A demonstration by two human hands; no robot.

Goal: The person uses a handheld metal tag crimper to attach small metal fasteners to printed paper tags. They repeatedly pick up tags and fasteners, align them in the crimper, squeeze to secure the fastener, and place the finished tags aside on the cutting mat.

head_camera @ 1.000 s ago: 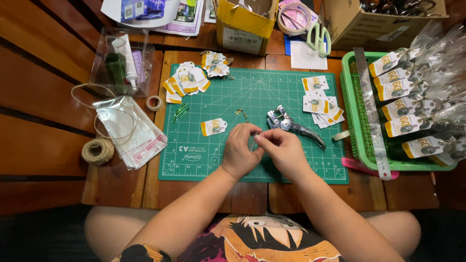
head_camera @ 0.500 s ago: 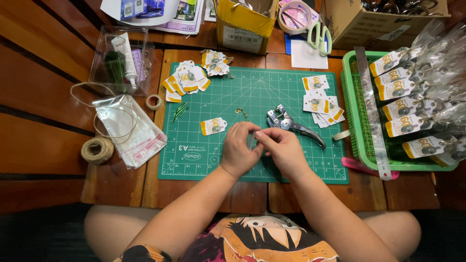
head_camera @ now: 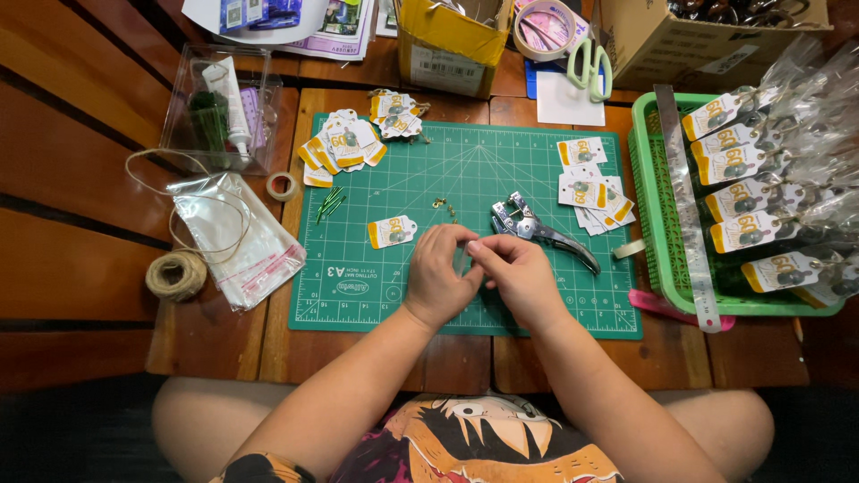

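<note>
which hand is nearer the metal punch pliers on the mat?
Right. The right hand sits just below the punch pliers, nearly touching them; the left hand is farther left, across the fingertips.

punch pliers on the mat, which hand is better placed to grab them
Right, probably. The punch pliers lie just beyond the right hand, handles angled to that side. The left hand sits farther off, nearer the single tag. Both hands meet fingertip to fingertip.
</note>
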